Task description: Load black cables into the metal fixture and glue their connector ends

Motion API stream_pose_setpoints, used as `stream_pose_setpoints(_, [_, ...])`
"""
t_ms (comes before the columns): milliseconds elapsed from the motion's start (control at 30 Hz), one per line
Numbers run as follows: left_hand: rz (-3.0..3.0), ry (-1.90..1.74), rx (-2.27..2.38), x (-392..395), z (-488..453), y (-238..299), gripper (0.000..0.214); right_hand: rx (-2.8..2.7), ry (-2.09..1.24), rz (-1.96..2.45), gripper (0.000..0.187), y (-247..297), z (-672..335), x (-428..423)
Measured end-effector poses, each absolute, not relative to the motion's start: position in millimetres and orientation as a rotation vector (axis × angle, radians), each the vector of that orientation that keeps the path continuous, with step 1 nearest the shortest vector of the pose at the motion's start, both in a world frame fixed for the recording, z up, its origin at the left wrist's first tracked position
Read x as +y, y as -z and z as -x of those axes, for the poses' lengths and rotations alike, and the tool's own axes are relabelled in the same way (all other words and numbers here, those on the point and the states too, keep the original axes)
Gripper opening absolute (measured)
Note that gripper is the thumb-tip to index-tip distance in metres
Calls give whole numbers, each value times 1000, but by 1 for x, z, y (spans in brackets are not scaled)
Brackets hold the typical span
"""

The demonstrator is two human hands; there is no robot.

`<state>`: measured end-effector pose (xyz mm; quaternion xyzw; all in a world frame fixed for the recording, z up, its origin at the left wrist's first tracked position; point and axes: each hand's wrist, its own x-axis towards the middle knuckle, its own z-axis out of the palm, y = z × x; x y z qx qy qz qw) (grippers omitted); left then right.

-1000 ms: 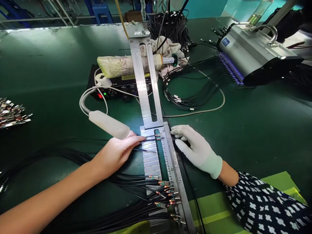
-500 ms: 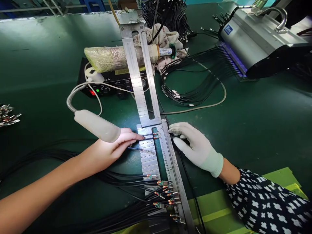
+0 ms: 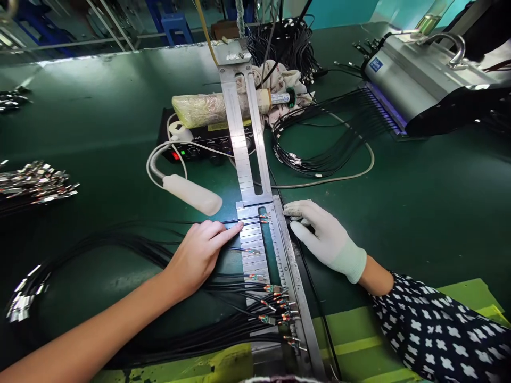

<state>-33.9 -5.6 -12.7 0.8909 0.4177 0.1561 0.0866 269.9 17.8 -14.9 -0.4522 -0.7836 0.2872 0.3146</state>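
Note:
My bare left hand (image 3: 203, 250) rests at the left edge of a slotted metal jig (image 3: 253, 234). Its index finger stretches forward onto a black cable (image 3: 252, 222) lying in the jig; the other fingers are curled and the thumb is mostly hidden. Another cable with a metal-tipped end (image 3: 251, 250) lies just below. My gloved right hand (image 3: 325, 236) lies against the right side of the jig's metal bar (image 3: 289, 260), fingertips touching its edge, thumb apart, nothing visible between. Farther down, several cables with small connectors (image 3: 273, 289) lie across the jig.
A white lamp head (image 3: 194, 195) stands just above my left hand. Behind are a black control box (image 3: 203, 151), a wrapped tube (image 3: 199, 109) and coiled cables (image 3: 293, 159). A silver machine with purple light (image 3: 415, 80) is at back right. Connector-ended cable bundles (image 3: 38, 183) lie left.
The view has shifted, so more of the left table shows. My left hand's index finger now points along the cable with the other fingers curled. My right hand stays by the bar.

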Motion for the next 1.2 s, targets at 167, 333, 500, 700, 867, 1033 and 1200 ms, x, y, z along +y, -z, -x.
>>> stream_pose_setpoints(167, [-2649,-534,1131,-12,51,-5,27,-2097,-699,1151,27,17,-272,13])
stream_pose_setpoints(333, [-2699,-679,1103,-8,42,-2,26,-2075,-716,1197,26,16,-269,15])
stream_pose_setpoints(500, [-2743,-622,1043,9,24,1,35,-2058,-766,1225,25,15,-268,16])
stream_pose_setpoints(700, [-2717,-491,1038,20,22,-6,38,-2071,-789,1235,27,13,-269,17])
stream_pose_setpoints(867, [-2678,-504,1056,15,22,2,30,-2137,-718,1178,31,15,-271,15])
stream_pose_setpoints(1033, [-2643,-535,1315,-4,24,12,39,-2337,-540,1005,35,18,-271,15])
stream_pose_setpoints(1200, [-2548,-458,1254,-14,29,2,36,-2334,-540,1075,34,17,-270,9])
